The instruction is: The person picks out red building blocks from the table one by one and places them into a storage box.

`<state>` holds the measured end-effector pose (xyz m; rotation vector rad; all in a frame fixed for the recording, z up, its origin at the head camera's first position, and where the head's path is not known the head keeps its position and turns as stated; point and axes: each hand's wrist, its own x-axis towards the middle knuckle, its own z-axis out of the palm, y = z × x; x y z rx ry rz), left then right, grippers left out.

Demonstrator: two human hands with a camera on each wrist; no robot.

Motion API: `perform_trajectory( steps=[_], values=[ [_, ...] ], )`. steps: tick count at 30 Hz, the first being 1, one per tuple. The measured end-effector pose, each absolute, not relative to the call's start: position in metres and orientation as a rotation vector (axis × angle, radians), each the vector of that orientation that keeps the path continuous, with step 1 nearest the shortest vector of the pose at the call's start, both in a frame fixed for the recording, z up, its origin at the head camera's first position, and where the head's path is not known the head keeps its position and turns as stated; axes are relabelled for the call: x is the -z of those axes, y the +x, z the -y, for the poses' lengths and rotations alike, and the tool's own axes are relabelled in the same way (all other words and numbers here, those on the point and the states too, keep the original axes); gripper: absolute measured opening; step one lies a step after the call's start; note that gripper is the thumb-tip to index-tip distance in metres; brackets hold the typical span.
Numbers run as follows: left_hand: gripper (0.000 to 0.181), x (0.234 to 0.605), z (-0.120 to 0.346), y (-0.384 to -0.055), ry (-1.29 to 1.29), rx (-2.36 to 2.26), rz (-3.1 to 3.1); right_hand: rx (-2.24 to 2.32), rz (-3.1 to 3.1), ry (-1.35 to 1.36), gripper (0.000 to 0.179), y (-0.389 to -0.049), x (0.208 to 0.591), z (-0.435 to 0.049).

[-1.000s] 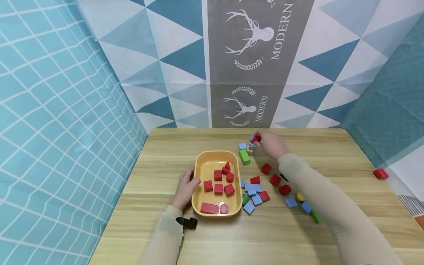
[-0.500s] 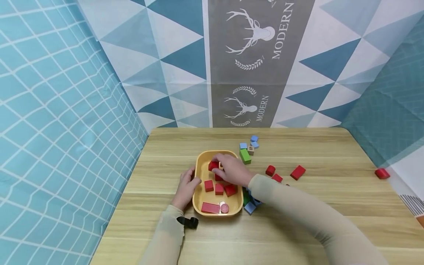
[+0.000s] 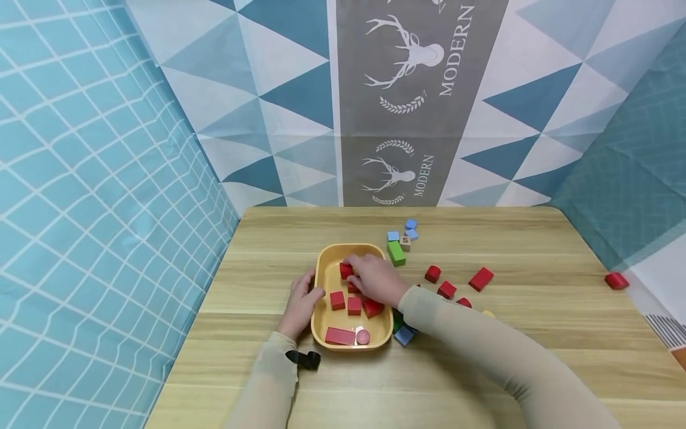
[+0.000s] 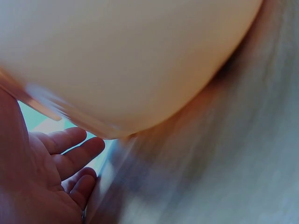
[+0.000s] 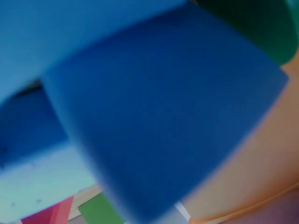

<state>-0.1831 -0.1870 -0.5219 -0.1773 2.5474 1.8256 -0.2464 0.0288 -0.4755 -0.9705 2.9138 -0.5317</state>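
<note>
A yellow plastic tray point(image 3: 329, 277) holding several red blocks stands on the wooden table. At its left side, my left hand point(image 3: 296, 307) grips the tray, thumb over the rim and fingers along the outside. In the left wrist view the fingertips point(image 4: 96, 145) are right at the tray's outer wall point(image 4: 140, 70). My right hand point(image 3: 377, 278) reaches into the far part of the tray and pinches a red block point(image 3: 345, 271) between thumb and fingers. The hand and wrist hide part of the tray's contents. Close blue blocks point(image 5: 173, 107) fill most of the right wrist view.
Behind the tray's right corner lie a green block point(image 3: 396, 253), a lettered wooden cube point(image 3: 405, 243) and small blue blocks point(image 3: 411, 224). Loose red blocks point(image 3: 480, 279) are scattered to the right. My right sleeve point(image 3: 471, 339) covers others. Another red block point(image 3: 617, 281) lies at the table's right edge.
My right hand has moved from the back of the table, left and nearer, into the tray, bringing a red block. My left hand has stayed on the tray's side.
</note>
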Motion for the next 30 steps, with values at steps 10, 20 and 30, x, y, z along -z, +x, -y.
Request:
perform_trajectory(
  steps=[10,20,30],
  values=[
    [0.071,0.523,0.188,-0.183,-0.185,-1.815,-2.541,0.356,-2.968,-1.064,0.03,-0.247,0.479,-0.028],
    [0.071,0.524,0.189,-0.185,-0.194,-1.851,-2.533,0.907,-2.805,-0.906,0.035,-0.26,0.443,-0.056],
    [0.071,0.524,0.19,-0.184,-0.211,-1.862,-2.537,0.745,-2.988,-0.429,0.048,-0.3,0.409,-0.189]
  ],
)
